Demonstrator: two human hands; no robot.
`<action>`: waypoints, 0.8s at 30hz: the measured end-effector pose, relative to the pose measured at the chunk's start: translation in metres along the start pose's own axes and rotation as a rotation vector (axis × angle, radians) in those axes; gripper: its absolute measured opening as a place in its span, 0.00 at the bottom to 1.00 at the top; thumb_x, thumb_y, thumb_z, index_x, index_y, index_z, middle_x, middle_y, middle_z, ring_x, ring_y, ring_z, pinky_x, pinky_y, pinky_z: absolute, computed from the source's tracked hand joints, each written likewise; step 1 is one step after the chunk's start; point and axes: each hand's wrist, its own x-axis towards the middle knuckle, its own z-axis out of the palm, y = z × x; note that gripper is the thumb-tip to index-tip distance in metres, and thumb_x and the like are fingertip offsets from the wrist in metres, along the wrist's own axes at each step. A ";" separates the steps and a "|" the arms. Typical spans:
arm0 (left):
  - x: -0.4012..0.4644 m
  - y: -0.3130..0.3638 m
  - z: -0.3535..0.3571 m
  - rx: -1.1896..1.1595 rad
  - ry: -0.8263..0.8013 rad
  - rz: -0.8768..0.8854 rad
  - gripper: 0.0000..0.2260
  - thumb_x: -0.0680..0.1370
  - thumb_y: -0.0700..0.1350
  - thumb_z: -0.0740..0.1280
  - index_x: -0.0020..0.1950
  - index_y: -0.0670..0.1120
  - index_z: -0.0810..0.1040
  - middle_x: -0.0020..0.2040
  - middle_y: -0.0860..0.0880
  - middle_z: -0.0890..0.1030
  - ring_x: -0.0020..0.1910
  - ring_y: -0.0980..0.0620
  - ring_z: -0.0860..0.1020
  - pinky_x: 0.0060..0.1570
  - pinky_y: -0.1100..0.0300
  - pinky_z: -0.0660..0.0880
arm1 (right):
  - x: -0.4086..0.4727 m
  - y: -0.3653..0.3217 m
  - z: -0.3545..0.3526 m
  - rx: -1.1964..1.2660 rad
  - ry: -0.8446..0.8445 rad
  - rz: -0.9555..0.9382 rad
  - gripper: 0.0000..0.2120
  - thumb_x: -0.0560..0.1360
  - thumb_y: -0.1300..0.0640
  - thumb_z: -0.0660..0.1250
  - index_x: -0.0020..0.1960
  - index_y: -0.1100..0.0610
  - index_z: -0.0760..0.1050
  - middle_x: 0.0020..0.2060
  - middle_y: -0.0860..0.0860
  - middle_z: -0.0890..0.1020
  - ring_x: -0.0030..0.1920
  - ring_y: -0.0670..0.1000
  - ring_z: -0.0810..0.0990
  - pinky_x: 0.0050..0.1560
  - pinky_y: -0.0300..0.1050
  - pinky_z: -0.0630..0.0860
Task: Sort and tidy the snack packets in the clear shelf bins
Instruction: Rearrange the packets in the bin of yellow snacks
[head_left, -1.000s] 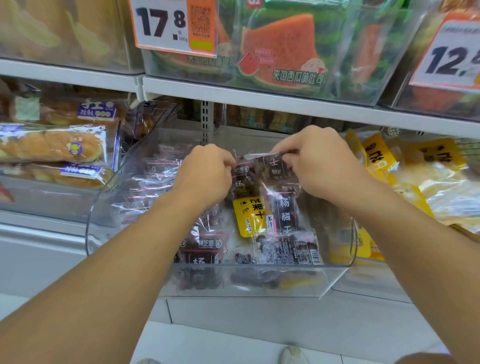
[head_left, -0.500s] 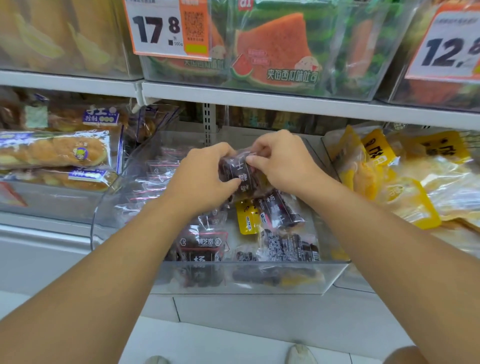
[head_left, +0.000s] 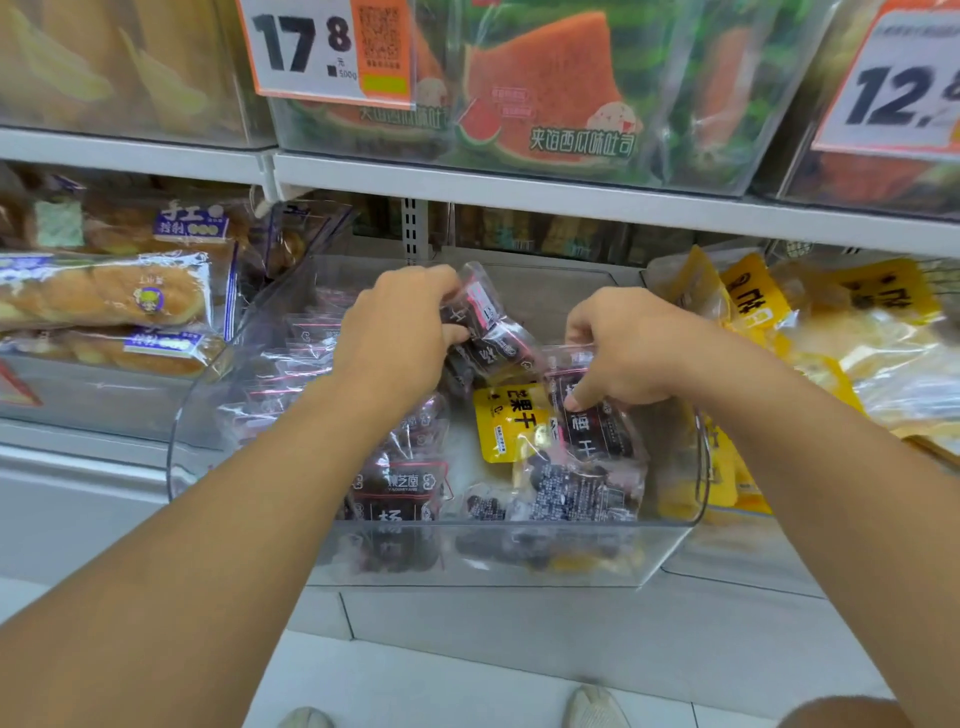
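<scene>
A clear shelf bin (head_left: 675, 545) in the middle holds several dark plum snack packets and one yellow mango packet (head_left: 506, 421). My left hand (head_left: 400, 332) grips a small stack of dark packets (head_left: 483, 332), lifted above the bin's middle. To its right, my right hand (head_left: 623, 348) pinches another dark packet (head_left: 592, 426) that lies on the heap, the fingers curled down onto its top edge. More dark packets (head_left: 400, 488) lie at the bin's front, and a row of them stands along the left wall (head_left: 306, 358).
To the left, a bin holds wrapped bread rolls (head_left: 104, 296). A bin of yellow packets (head_left: 831, 332) sits to the right. The upper shelf (head_left: 571, 195) carries watermelon toast bags and price tags just above my hands. White floor and my shoes show below.
My hands have parted. The left hand keeps the dark packets and has risen a little, while the right hand moved right and down onto another dark packet in the bin.
</scene>
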 end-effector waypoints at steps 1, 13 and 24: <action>0.001 -0.001 -0.001 0.000 -0.008 -0.013 0.11 0.77 0.48 0.73 0.55 0.47 0.76 0.50 0.47 0.78 0.51 0.38 0.77 0.46 0.50 0.72 | -0.003 0.002 -0.001 0.009 0.022 -0.010 0.21 0.67 0.48 0.80 0.52 0.58 0.77 0.50 0.54 0.81 0.50 0.56 0.79 0.46 0.45 0.75; -0.001 -0.009 0.007 -0.254 -0.003 -0.062 0.07 0.80 0.38 0.68 0.51 0.47 0.85 0.45 0.49 0.84 0.47 0.48 0.81 0.54 0.50 0.79 | 0.010 -0.018 0.025 0.453 0.389 -0.204 0.18 0.60 0.52 0.84 0.41 0.50 0.77 0.40 0.45 0.80 0.43 0.47 0.79 0.39 0.41 0.72; -0.005 -0.009 0.005 -0.053 -0.216 0.118 0.05 0.74 0.48 0.77 0.43 0.54 0.81 0.51 0.53 0.80 0.54 0.50 0.77 0.58 0.49 0.75 | -0.006 -0.009 0.012 0.373 -0.013 -0.054 0.17 0.67 0.49 0.81 0.41 0.60 0.79 0.37 0.55 0.86 0.39 0.56 0.86 0.45 0.52 0.84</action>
